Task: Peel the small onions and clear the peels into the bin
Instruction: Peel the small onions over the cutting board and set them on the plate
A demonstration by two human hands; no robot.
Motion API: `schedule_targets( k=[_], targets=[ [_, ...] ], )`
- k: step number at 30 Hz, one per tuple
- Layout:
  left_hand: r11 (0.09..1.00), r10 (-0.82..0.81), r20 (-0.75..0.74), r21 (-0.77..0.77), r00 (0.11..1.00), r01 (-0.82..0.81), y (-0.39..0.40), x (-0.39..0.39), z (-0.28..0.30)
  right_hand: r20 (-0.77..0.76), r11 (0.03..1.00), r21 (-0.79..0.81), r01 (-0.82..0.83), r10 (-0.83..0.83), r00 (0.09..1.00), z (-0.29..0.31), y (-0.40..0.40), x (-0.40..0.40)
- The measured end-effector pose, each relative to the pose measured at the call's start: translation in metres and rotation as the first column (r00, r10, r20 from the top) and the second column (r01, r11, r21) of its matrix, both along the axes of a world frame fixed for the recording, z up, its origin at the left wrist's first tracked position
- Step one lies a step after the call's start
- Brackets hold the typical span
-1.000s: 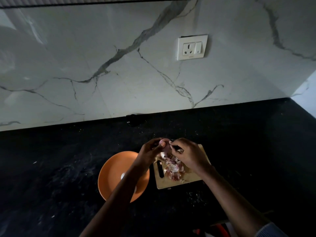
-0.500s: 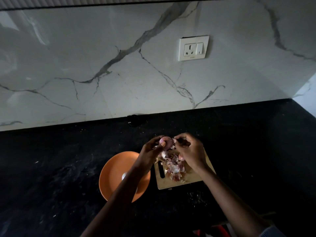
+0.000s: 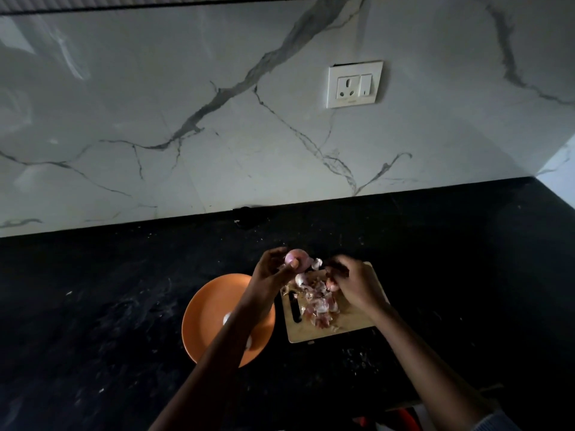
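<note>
My left hand [image 3: 270, 275] pinches a small pink onion [image 3: 297, 259] above the far left corner of the wooden cutting board [image 3: 357, 325]. A short way to its right, my right hand [image 3: 356, 286] hovers over the board with curled fingers. A pinkish scrap of peel [image 3: 331, 284] seems to sit at its fingertips, though the dim light blurs it. A heap of onion peels [image 3: 320, 303] covers the board's left half. Left of the board is an orange plate [image 3: 208, 306] with a pale peeled onion [image 3: 227, 318] showing beside my left forearm.
Board and plate sit on a black stone counter [image 3: 109, 306] against a white marble wall with a socket [image 3: 354, 84]. A small dark object [image 3: 245, 213] lies at the wall's foot. Something red [image 3: 404, 415] shows below the counter's front edge. No bin is in view.
My right hand has left the onion and moved right and down toward the board. My left hand still holds the onion in about the same spot.
</note>
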State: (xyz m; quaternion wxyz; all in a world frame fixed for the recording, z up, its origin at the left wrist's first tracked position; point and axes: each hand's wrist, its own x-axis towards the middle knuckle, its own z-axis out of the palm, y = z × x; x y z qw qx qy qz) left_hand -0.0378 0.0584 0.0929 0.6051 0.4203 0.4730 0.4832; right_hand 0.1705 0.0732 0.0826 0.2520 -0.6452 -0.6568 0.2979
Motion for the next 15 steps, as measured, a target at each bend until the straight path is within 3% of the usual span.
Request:
schedule_targets(
  k=[5, 9, 15],
  targets=[
    [1.000, 0.007, -0.035, 0.022, 0.999, -0.006, 0.005, -0.002, -0.002, -0.181, 0.973, 0.171, -0.152, 0.183, 0.966, 0.028, 0.003, -0.007],
    [0.998, -0.044, -0.006, 0.035, 0.999, 0.044, 0.004, 0.001, 0.004, -0.121, 0.937, 0.244, -0.251, 0.286, 0.950, 0.038, 0.005, -0.011],
    [0.990, -0.130, 0.036, 0.057, 0.991, 0.127, -0.002, 0.006, 0.018, -0.134, 0.930, 0.293, -0.222, 0.270, 0.954, 0.037, 0.006, -0.007]
  ],
)
